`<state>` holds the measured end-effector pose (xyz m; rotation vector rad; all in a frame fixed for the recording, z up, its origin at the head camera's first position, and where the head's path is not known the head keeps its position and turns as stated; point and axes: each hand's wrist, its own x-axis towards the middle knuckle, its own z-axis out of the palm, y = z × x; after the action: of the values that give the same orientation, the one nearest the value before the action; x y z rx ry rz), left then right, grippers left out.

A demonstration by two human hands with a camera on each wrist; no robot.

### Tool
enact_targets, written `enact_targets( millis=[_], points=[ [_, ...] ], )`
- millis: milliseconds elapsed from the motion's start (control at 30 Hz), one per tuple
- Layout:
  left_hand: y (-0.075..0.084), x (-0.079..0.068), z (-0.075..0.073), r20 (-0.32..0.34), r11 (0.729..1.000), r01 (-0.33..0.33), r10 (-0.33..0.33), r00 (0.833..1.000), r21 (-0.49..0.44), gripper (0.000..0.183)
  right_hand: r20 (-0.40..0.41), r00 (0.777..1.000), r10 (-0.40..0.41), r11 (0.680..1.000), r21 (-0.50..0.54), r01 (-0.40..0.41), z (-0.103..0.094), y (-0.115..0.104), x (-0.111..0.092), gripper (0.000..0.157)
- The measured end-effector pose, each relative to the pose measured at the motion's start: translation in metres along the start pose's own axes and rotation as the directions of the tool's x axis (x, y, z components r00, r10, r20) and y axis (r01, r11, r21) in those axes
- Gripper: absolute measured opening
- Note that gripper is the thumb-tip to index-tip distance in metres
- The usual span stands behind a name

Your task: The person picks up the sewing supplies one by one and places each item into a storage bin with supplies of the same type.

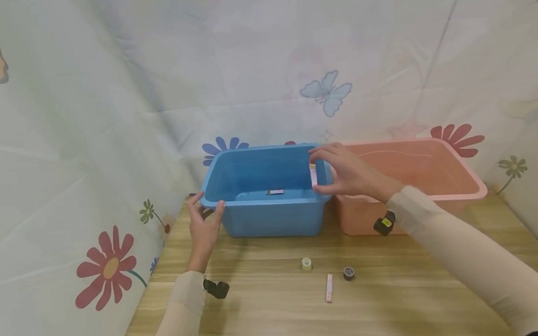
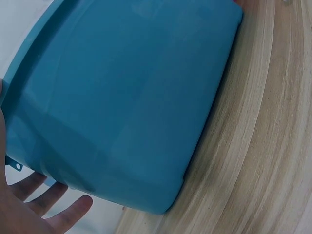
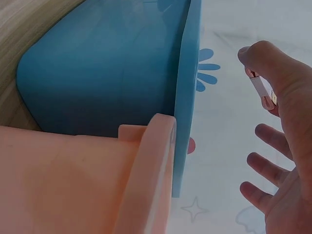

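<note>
My right hand (image 1: 340,169) pinches a small skein of pale pink thread (image 1: 313,175) between thumb and fingers, over the right end of the blue tub (image 1: 272,219). The right wrist view shows the looped thread (image 3: 263,92) with a white paper band; three fingers spread apart from it. At the tub's front left corner is my left hand (image 1: 203,233), thumb by the front rim and the other fingers around the left side. In the left wrist view those fingers (image 2: 70,214) look loosely extended along the wall. Another small banded strip (image 1: 275,192) lies inside the blue tub.
A pink tub (image 1: 465,199) stands right beside the blue one. On the wooden table (image 1: 258,302) in front lie a pale spool-like piece (image 1: 307,264), a dark round piece (image 1: 348,273) and a pinkish strip (image 1: 329,288). A printed cloth (image 1: 245,87) hangs behind.
</note>
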<state>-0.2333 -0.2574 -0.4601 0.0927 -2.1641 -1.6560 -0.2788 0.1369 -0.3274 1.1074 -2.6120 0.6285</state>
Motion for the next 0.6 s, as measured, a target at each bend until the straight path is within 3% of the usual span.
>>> enact_targets(
  millis=[600],
  points=[
    [0.0, 0.0, -0.001, 0.0, 1.0, 0.001, -0.001, 1.0, -0.002, 0.075, 0.018, 1.0, 0.008, 0.998, 0.061, -0.009, -0.002, -0.001, 0.024, 0.061]
  ],
)
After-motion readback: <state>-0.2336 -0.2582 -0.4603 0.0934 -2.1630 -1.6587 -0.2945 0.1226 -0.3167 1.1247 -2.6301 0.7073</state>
